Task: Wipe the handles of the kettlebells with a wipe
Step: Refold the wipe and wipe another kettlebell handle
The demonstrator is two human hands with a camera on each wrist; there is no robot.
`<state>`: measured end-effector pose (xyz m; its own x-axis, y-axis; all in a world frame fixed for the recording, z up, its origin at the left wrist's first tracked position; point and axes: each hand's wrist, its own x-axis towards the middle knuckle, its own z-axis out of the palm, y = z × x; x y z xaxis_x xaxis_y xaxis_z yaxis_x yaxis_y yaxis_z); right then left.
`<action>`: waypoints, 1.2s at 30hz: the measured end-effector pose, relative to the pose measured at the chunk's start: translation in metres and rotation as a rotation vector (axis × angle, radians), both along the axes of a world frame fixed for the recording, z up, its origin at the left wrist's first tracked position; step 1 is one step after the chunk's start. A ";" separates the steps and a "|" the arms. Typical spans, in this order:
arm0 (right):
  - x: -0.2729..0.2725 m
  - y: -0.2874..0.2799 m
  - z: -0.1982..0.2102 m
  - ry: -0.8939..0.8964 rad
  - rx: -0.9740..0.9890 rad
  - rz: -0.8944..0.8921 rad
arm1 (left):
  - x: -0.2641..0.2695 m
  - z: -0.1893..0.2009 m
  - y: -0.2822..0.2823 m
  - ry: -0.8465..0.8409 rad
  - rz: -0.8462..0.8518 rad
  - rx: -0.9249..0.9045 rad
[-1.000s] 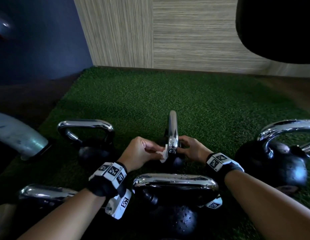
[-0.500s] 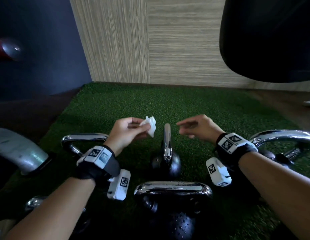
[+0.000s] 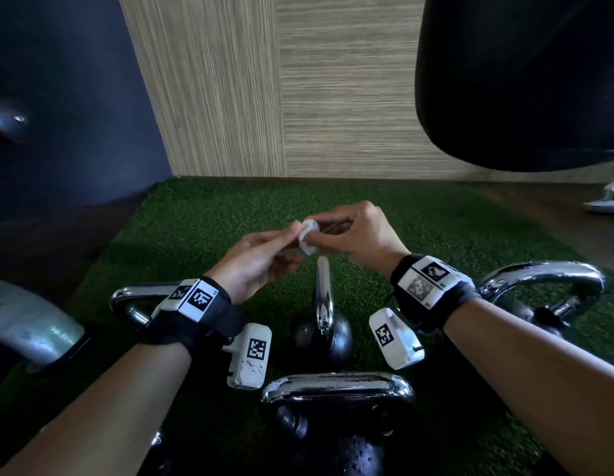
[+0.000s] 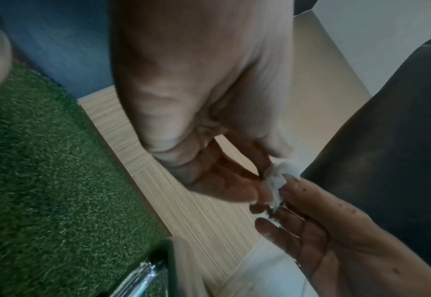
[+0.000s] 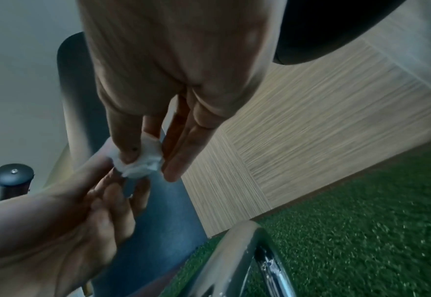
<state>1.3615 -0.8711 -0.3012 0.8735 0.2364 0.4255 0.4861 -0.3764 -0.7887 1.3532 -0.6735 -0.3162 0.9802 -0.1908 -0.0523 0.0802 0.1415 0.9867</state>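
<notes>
Above the middle kettlebell's handle (image 3: 323, 290), my left hand (image 3: 255, 266) and right hand (image 3: 362, 237) both pinch the crumpled wipe (image 3: 308, 236), touching no metal. Which handles are already clean I cannot tell; wiping looks unfinished.

Most of the wipe (image 3: 308, 236) is hidden, pinched between the fingertips of the left hand (image 3: 254, 266) and the right hand (image 3: 358, 237); only a small crumpled white bit shows, too small to tell how it is folded. Below the left wrist, that kettlebell handle (image 3: 140, 297) is partly covered by the strap. The nearest kettlebell (image 3: 336, 407), under both forearms, is cut off by the bottom edge. Above the right hand, a big dark shape (image 3: 525, 77) runs out of the top corner. Both wrist views are blurred.
</notes>
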 end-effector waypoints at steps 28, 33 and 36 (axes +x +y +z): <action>0.045 -0.023 -0.145 0.464 -0.003 -0.308 | 0.016 -0.158 -0.016 -0.292 -0.382 0.931; 0.051 -0.020 -0.137 0.287 0.020 -0.405 | 0.011 -0.162 -0.016 -0.328 -0.374 0.856; 0.054 -0.021 -0.138 0.254 0.039 -0.398 | 0.010 -0.163 -0.018 -0.337 -0.374 0.860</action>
